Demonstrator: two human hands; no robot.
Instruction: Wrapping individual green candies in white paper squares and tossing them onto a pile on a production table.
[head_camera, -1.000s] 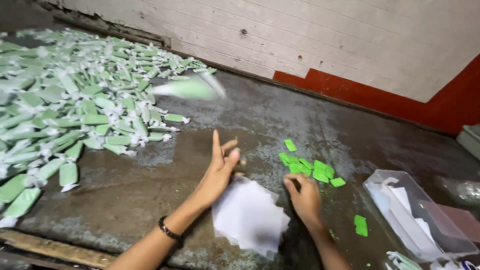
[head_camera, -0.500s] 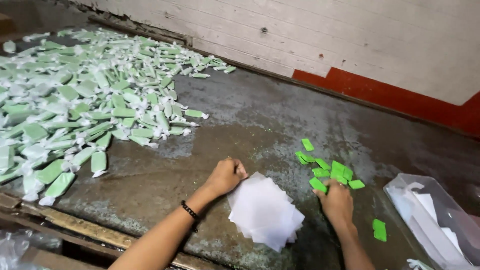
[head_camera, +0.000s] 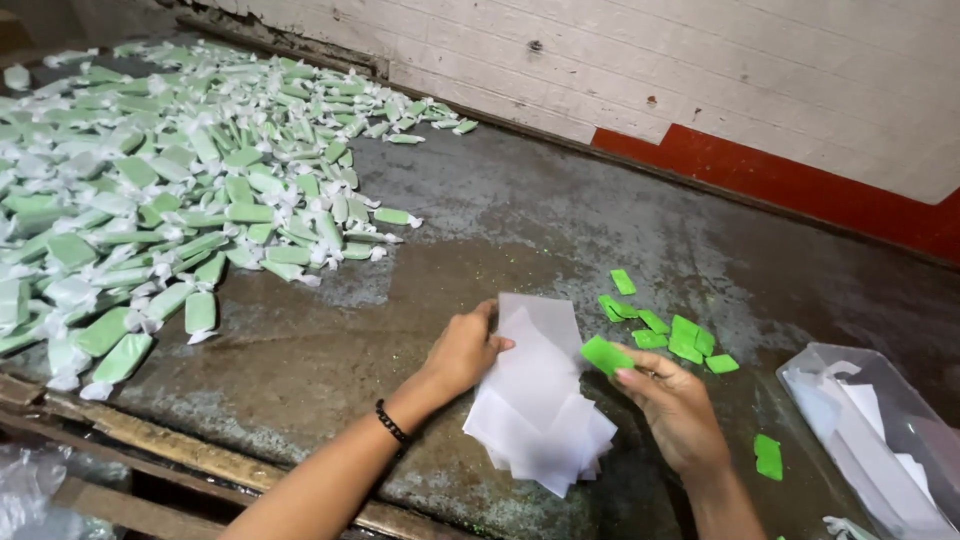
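My left hand rests on the left edge of a stack of thin white paper squares, fingers curled on the top sheet. My right hand pinches a flat bright green piece over the right side of the stack. Several more loose green pieces lie on the dark worn table just beyond my right hand. One green piece lies apart at the right.
A large heap of green pieces wrapped in white twisted paper covers the table's left. A clear plastic box with white sheets stands at the right edge. A white brick wall with a red base band runs behind. Wooden table edge in front.
A wrapped piece flew to the heap a second ago. My right hand has picked a green piece from the loose ones and brought it over the paper; my left hand closed onto the stack.
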